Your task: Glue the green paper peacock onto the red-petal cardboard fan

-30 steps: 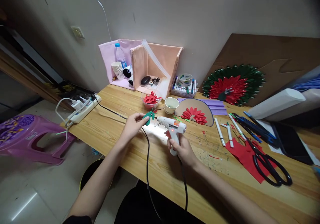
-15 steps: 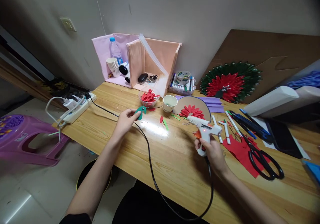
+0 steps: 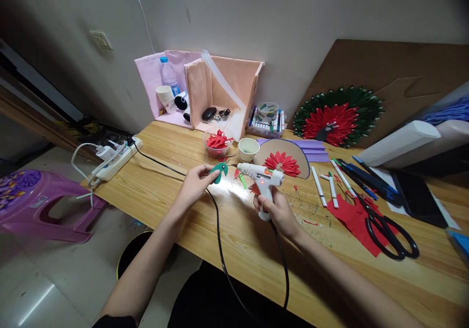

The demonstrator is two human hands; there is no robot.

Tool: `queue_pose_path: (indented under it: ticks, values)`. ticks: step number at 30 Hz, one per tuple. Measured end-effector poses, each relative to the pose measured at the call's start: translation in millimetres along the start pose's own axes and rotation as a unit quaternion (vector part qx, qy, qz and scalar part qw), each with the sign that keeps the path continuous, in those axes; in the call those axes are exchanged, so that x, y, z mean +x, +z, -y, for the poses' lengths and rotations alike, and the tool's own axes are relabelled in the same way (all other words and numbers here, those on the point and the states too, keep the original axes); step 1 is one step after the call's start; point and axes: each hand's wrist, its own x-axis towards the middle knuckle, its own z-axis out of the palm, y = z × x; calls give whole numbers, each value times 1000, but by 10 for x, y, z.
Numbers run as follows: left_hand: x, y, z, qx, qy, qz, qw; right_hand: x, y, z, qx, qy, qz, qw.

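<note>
My left hand (image 3: pixel 196 184) pinches a small green cutout (image 3: pixel 220 173) with a dark-and-white dot on it, held just above the table. My right hand (image 3: pixel 274 208) is wrapped round the grip of a white hot glue gun (image 3: pixel 262 179) with a small red light on its side. The gun's nozzle points left, close to the cutout's right edge; whether they touch I cannot tell. Behind the gun lies a rounded tan card (image 3: pixel 302 164) bearing a red petal flower (image 3: pixel 282 163). A paper cup (image 3: pixel 248 149) and a clear bowl of red scraps (image 3: pixel 219 142) stand behind the cutout.
Black scissors (image 3: pixel 390 233) lie on red paper (image 3: pixel 353 223) at right, near white markers (image 3: pixel 318 186) and a phone (image 3: pixel 417 196). The gun's black cable (image 3: pixel 220 240) loops across the table's front. A power strip (image 3: pixel 115 162) sits at the left edge; a red-and-green flower piece (image 3: pixel 337 118) leans behind.
The glue gun in my right hand has moved left, bringing its nozzle close to the green cutout. My left hand has shifted slightly right and down, still holding the cutout.
</note>
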Motion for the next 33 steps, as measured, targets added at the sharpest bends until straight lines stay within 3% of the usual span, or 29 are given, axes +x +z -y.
queue_pose_path:
  ticks: [7, 15, 24, 33]
  values:
    - [0, 1, -13, 4, -6, 3, 1000, -40, -246, 42, -16, -3, -74, 997]
    - [6, 56, -140, 42, -7, 33, 999, -33, -420, 62, -22, 21, 33, 999]
    - [16, 57, -110, 46, -13, 39, 998, -8, -419, 40, 13, 32, 58, 998]
    - [16, 60, -121, 53, -17, 48, 997, 38, -403, 49, 15, 33, 32, 999]
